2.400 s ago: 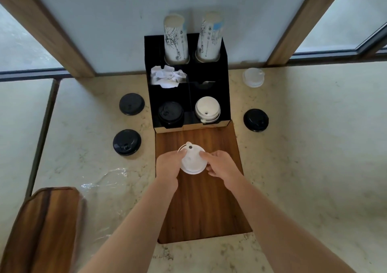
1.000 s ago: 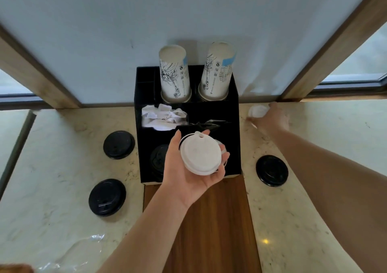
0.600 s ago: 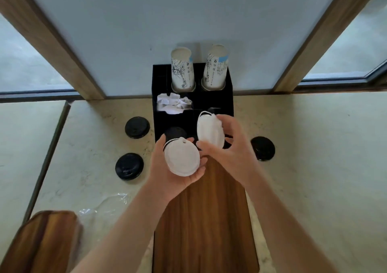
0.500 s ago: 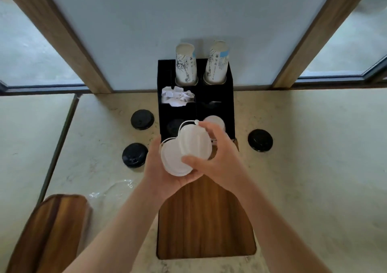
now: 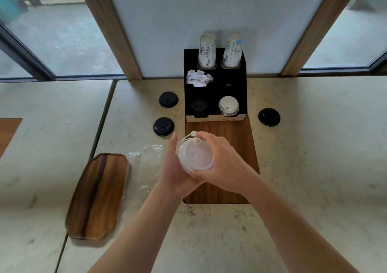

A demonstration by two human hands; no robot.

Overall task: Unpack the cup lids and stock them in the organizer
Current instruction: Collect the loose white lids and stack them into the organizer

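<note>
Both hands grasping stacked white lids (image 5: 195, 157) at frame centre, left hand (image 5: 173, 168) cupping beneath, right hand (image 5: 222, 164) wrapping over, organizer (image 5: 243, 80) standing above, holding more lids.

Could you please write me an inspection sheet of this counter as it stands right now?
Surface: pale marble counter with an inset wooden panel.
Job's things: black organizer holds two paper cup stacks, a black lid stack and a white lid stack; three loose black lids lie on the counter.
Clutter: clear plastic wrapper, wooden tray, crumpled napkins in the organizer.
Hands: left hand and right hand together hold white lids.
Cables: nothing seen.
Surroundings: windows, wooden frames.
</note>
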